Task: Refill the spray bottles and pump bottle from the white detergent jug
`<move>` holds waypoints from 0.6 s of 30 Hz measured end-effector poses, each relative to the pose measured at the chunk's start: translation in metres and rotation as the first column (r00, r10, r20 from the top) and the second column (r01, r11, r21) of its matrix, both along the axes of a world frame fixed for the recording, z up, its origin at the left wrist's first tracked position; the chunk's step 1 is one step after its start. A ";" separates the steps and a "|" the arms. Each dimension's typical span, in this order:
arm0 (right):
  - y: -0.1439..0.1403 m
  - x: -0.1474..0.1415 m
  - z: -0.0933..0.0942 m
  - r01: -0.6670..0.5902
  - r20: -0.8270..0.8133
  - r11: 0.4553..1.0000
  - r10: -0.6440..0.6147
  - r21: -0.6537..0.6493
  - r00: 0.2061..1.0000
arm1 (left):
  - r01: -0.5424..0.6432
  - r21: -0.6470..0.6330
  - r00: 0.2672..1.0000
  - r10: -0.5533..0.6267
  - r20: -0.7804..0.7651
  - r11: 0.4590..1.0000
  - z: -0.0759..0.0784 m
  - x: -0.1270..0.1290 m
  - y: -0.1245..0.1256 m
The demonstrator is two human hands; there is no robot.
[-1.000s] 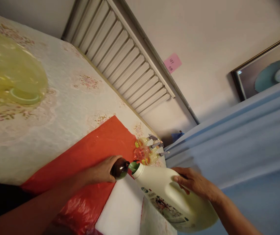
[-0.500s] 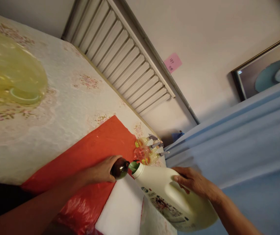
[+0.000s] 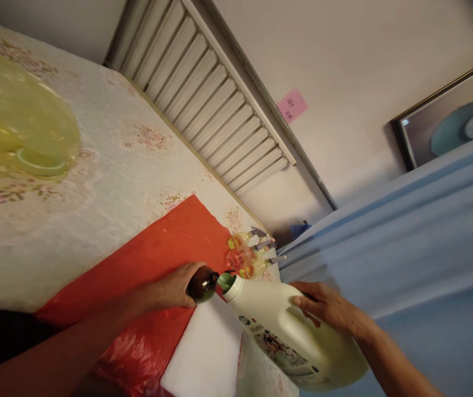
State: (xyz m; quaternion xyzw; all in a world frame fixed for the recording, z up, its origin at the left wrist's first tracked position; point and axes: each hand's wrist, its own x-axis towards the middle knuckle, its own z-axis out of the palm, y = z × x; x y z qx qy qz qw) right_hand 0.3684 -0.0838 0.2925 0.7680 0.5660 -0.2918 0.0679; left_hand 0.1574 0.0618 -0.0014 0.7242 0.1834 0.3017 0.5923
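My right hand (image 3: 328,308) grips the handle of a large cream jug (image 3: 286,333) with a printed label. The jug is tilted, and its green spout touches the mouth of a small dark brown bottle (image 3: 202,285). My left hand (image 3: 172,288) is wrapped around that bottle, low in the view over a red plastic bag (image 3: 153,275). Whether liquid is flowing I cannot tell.
The bag lies on a floral-patterned tabletop (image 3: 107,165). Small clear spray bottles (image 3: 249,253) stand just behind the brown bottle. A translucent yellow bowl (image 3: 16,132) sits at far left. Blue cloth (image 3: 405,248) fills the right; a slatted vent (image 3: 215,99) runs along the wall.
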 end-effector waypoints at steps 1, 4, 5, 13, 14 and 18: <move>0.000 0.000 0.000 0.000 0.002 1.000 0.000 0.001 1.000 | -0.005 0.007 1.000 0.005 0.015 1.000 0.001 -0.001 0.000; 0.000 0.000 0.000 0.000 0.008 1.000 0.000 0.003 1.000 | -0.016 0.019 0.999 0.015 0.039 1.000 0.003 -0.002 -0.001; 0.000 0.000 0.001 0.001 0.009 1.000 -0.001 0.002 1.000 | -0.014 0.014 0.999 0.014 0.038 1.000 0.003 -0.002 -0.001; 0.000 0.001 0.001 -0.004 0.000 1.000 0.004 -0.001 1.000 | -0.007 0.003 1.000 0.007 0.022 1.000 -0.005 0.001 0.001; 0.000 0.001 0.001 -0.004 0.002 1.000 0.004 0.001 1.000 | -0.004 0.011 1.000 0.004 0.019 1.000 -0.005 0.002 0.001; 0.000 -0.001 0.001 0.005 0.007 1.000 -0.005 0.001 1.000 | 0.004 0.022 1.000 -0.004 0.021 1.000 -0.006 0.001 0.001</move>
